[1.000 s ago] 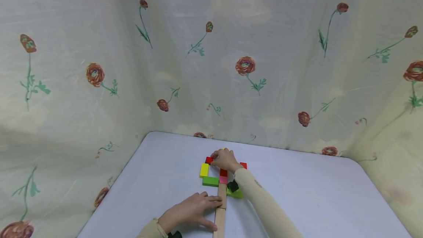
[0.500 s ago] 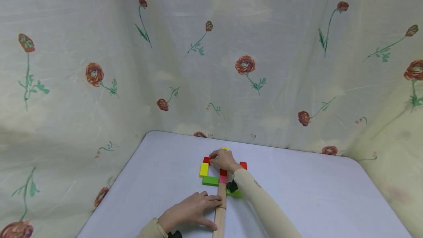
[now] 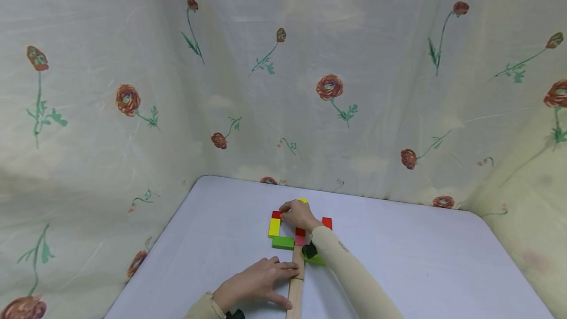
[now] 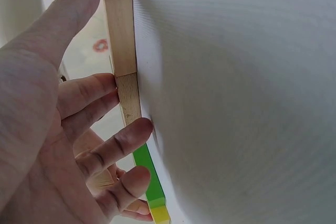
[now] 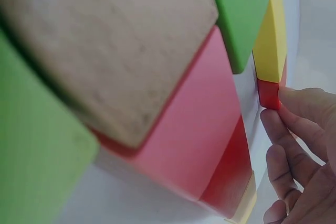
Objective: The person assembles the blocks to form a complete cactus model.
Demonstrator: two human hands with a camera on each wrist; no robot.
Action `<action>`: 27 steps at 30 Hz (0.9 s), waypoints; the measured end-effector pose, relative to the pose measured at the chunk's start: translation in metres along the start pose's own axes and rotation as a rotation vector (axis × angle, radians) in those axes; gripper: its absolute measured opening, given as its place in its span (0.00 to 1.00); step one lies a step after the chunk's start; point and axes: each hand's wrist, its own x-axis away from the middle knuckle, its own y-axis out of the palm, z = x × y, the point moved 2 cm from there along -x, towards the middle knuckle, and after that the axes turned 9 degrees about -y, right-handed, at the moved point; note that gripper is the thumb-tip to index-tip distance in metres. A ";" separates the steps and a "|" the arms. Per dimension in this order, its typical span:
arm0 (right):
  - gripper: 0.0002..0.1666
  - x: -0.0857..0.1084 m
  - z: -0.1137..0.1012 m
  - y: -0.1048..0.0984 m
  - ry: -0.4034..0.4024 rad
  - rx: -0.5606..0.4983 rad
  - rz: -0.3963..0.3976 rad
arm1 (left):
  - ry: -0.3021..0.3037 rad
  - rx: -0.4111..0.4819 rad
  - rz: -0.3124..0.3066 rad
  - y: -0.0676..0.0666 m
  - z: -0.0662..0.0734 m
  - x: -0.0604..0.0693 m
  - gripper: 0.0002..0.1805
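Note:
My right hand (image 3: 299,214) pinches a small red block (image 5: 269,94) between thumb and fingers, at the far end of a yellow block (image 3: 274,228). In the right wrist view the red and yellow blocks look end to end. Nearer me, my left hand (image 3: 261,279) has its fingers and thumb spread. They rest along the left side of two plain wooden blocks (image 3: 298,263) laid in a line. Past these come a pink block (image 5: 194,124) and another red block (image 5: 231,171). A green block (image 3: 283,243) sits to the left of the line, touching the yellow one's near end.
Right of the line lies a light green block (image 3: 315,259), partly behind my right wrist. A separate red block (image 3: 327,223) stands farther back. One yellow block (image 3: 303,200) shows beyond my right hand. Floral curtains surround the white table (image 3: 398,260).
My right hand has slid the small red block slightly left, to the far end of the yellow block. The left hand stays in place on the wooden blocks.

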 end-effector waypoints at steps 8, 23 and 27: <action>0.16 0.001 0.005 0.001 0.034 -0.014 0.013 | 0.010 -0.003 0.000 -0.001 0.003 -0.001 0.42; 0.15 0.021 0.013 -0.026 -0.056 -0.162 0.239 | -0.027 0.008 -0.018 -0.002 0.002 -0.001 0.42; 0.12 0.037 0.019 -0.033 -0.042 -0.196 0.335 | -0.041 0.009 -0.021 -0.001 -0.001 0.001 0.43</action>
